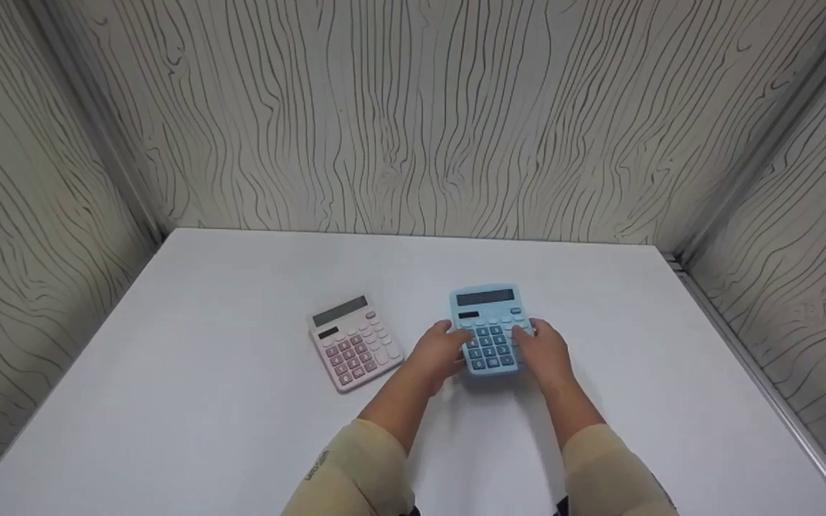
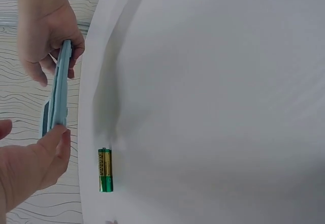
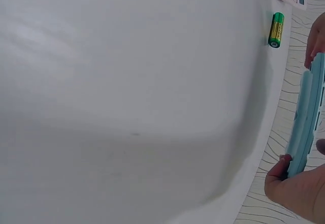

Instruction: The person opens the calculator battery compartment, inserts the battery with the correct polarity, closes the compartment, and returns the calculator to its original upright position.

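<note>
Between both hands a light-blue calculator [image 1: 485, 297] is held up over the white table, its keys and display facing up. My left hand [image 1: 438, 355] grips its left edge, thumb on top by the keys. On the opposite edge, my right hand [image 1: 546, 351] holds it the same way, thumb over the right-hand keys. The left wrist view shows the calculator [image 2: 61, 87] edge-on, clear of the tabletop. A pink calculator [image 1: 355, 344] lies face up and slightly turned, just left of my left hand. Green-and-gold batteries [image 2: 105, 170] lie side by side on the table, hidden in the head view.
The white table [image 1: 191, 401] ends at a back panel [image 1: 384, 129] with a wood-grain line pattern. Similar panels stand at the left [image 1: 19, 215] and right [image 1: 814, 236]. A metal rail [image 1: 764, 387] runs along the table's right edge.
</note>
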Demonstrator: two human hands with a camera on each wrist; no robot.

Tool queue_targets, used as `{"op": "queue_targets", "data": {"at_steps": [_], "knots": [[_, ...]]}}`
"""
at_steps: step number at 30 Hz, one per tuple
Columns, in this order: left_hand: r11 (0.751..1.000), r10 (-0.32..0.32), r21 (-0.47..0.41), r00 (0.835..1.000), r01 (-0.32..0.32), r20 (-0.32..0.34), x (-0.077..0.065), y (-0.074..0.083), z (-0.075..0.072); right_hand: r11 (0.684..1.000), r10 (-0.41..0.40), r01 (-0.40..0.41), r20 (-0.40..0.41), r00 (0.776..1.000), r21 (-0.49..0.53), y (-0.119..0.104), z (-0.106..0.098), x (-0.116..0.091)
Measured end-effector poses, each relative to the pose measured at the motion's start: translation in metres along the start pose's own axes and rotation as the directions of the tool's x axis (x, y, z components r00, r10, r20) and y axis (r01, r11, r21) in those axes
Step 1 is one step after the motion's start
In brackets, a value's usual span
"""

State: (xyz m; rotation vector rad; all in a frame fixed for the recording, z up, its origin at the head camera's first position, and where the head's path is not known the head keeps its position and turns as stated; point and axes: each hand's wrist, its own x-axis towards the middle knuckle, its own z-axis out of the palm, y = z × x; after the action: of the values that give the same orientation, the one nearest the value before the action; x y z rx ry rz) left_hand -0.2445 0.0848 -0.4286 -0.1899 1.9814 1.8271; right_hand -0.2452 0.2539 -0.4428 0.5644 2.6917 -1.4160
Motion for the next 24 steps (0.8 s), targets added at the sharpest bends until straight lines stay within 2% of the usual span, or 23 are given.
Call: {"op": "queue_targets", "data": {"at_steps": [4,12,16,21,24], "knots": [[0.999,-0.017,-0.048,1.000,0.017,0.017,-0.002,-0.003,-0.007,0.999,-0.021,0.021,-0.002,1.000,0.026,-0.005,0.005,-0.002],[0.999,-0.008,-0.032,1.000,0.008,-0.001,-0.007,-0.004,-0.020,0.996,-0.038,0.037,0.009,0.999,0.079,-0.012,0.014,-0.007],[1.000,0.002,-0.031,0.999,-0.003,-0.033,-0.010,-0.004,-0.027,0.993,-0.036,0.035,0.014,0.999,0.111,-0.015,0.019,-0.009],[1.000,0.023,0.020,0.995,-0.022,-0.098,-0.014,-0.004,-0.036,0.988,-0.069,0.066,0.016,0.998,0.139,-0.021,0.027,-0.013],[0.998,0.039,0.046,0.993,-0.034,-0.115,-0.017,-0.005,-0.043,0.985,-0.091,0.087,0.021,0.996,0.148,-0.023,0.030,-0.015]]}}
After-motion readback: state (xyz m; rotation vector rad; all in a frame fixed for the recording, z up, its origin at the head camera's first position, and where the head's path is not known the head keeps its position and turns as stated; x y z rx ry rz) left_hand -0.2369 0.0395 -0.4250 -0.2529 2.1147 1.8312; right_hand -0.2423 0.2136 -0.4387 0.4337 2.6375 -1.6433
